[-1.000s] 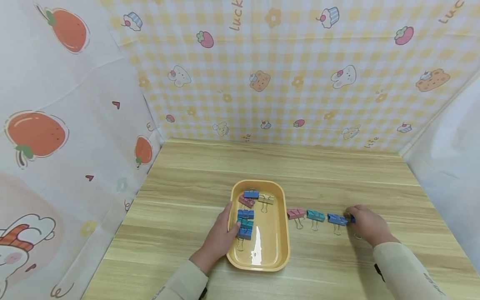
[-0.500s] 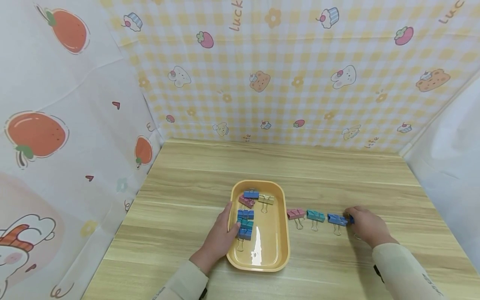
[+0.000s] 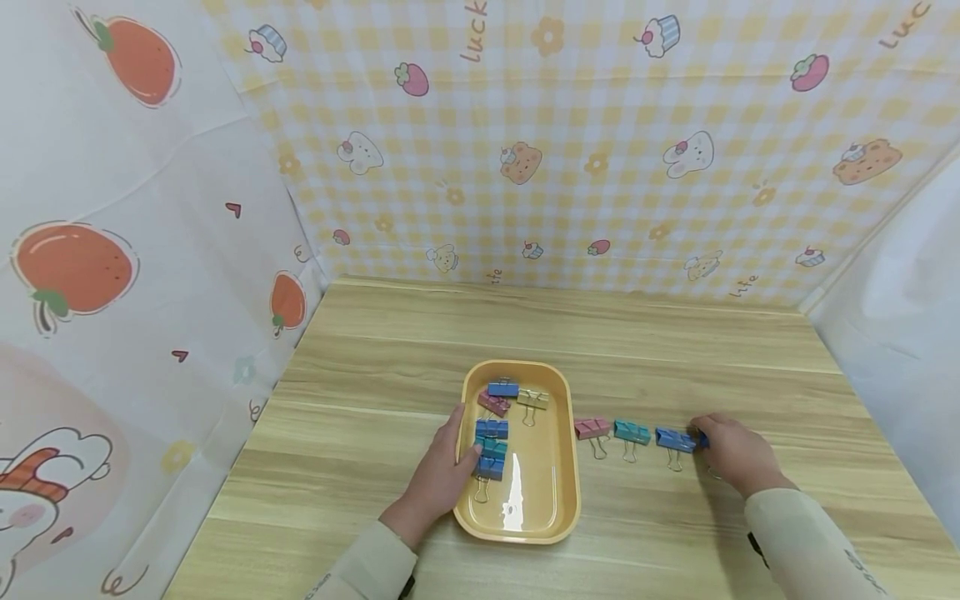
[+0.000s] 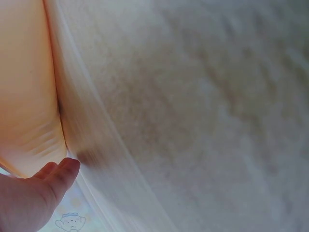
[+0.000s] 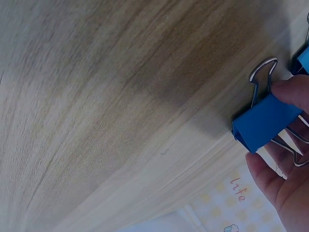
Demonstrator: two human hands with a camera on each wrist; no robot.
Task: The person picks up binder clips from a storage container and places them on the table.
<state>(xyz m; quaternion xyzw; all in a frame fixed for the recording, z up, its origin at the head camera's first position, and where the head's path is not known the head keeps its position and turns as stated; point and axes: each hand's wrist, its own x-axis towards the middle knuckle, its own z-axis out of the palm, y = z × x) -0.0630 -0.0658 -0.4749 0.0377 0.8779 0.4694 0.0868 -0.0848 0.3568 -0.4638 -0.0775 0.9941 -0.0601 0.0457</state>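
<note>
A yellow tray [image 3: 534, 496] stands on the table in the head view. My left hand [image 3: 435, 479] grips its left side, thumb over the rim and fingers along the outside. To the right, my right hand [image 3: 738, 454] holds a blue binder clip [image 5: 265, 121] low over or on the table; the right wrist view shows thumb and fingers around it, wire handles spread. Left of that hand lie a pink binder clip [image 3: 592, 428], a teal binder clip [image 3: 632, 431] and another blue binder clip [image 3: 675, 440] in a row, handles toward me.
Several binder clips lie inside the tray, among them a gold one [image 3: 533, 400], a pink one [image 3: 494, 403] and a blue one [image 3: 502, 388]. A checked cloth [image 3: 570, 208] hangs behind the wooden table [image 3: 615, 342], and a white printed cloth [image 3: 187, 250] at the left.
</note>
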